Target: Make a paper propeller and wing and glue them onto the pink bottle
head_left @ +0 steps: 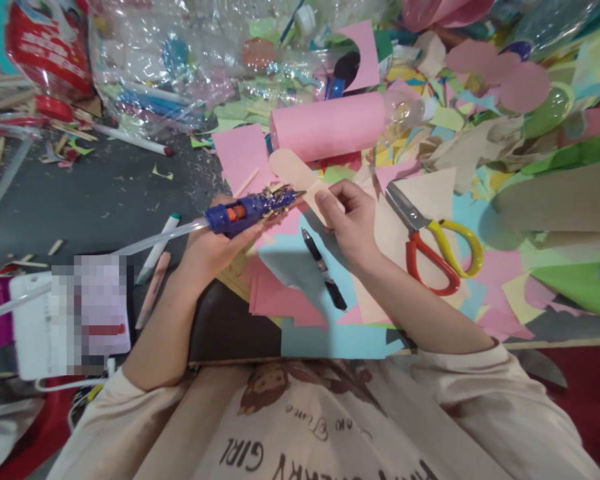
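Note:
My left hand [215,243] is closed round a blue hot glue gun [250,212]. A long clear glue stick [163,237] sticks out of its back end, and bits of debris cling near its nozzle. Between the thumb and fingers of my right hand [350,217] is a cream paper cutout [295,170] with a rounded end. The nozzle tip meets the cutout or lies just beside it; I cannot tell which. Below the hands a black pen [324,267] lies on light blue paper [343,260]. Scissors [420,230] with red and yellow handles rest right of my right hand.
Beyond my hands lies a bottle wrapped in pink paper [330,127]. Clear plastic bottles [145,40] and coloured paper scraps crowd the back and right. Markers [157,250] and a phone [103,300] lie at left. A red-labelled bottle [50,47] is at the far left.

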Demonstrator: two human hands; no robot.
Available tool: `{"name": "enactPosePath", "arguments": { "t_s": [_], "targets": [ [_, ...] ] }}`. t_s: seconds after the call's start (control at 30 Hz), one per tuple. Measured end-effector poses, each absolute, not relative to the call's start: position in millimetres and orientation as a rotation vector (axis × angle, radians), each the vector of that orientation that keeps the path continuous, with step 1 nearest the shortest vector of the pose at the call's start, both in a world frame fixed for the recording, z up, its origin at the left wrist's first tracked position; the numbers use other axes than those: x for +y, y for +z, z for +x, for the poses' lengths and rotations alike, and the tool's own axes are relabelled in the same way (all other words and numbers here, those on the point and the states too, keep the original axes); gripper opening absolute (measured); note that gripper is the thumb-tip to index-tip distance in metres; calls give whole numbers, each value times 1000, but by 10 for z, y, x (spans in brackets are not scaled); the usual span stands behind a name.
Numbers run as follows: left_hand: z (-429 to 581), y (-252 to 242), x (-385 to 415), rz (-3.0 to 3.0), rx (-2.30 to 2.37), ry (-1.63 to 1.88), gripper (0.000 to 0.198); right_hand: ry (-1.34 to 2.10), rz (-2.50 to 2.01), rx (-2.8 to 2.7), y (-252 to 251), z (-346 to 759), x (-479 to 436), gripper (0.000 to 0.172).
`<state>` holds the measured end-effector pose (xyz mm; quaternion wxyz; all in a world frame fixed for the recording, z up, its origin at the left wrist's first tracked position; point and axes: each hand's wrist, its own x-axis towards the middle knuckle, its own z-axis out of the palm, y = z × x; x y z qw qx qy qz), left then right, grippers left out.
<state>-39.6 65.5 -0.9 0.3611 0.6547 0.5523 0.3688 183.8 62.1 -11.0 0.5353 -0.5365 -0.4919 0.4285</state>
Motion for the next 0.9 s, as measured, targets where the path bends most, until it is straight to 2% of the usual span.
{"name": "enactPosePath", "arguments": {
  "t_s": [0.33,0.53,0.8,0.9],
  "targets": [
    [-393,1,678,1920,1554,804,47,1065,-1261,-1150,-107,1842,633,46],
    [-450,41,710,1859,1693,780,42,1119,-1213,-1029,-116,1846,645,50],
    [-794,506,864,1309,1943,840,17,1131,-1225,-1051,-138,1848,650,50],
    [-844,592,898,1138,2027,857,16,1137,-1231,-1075,-146,1854,646,48]
  ]
}}
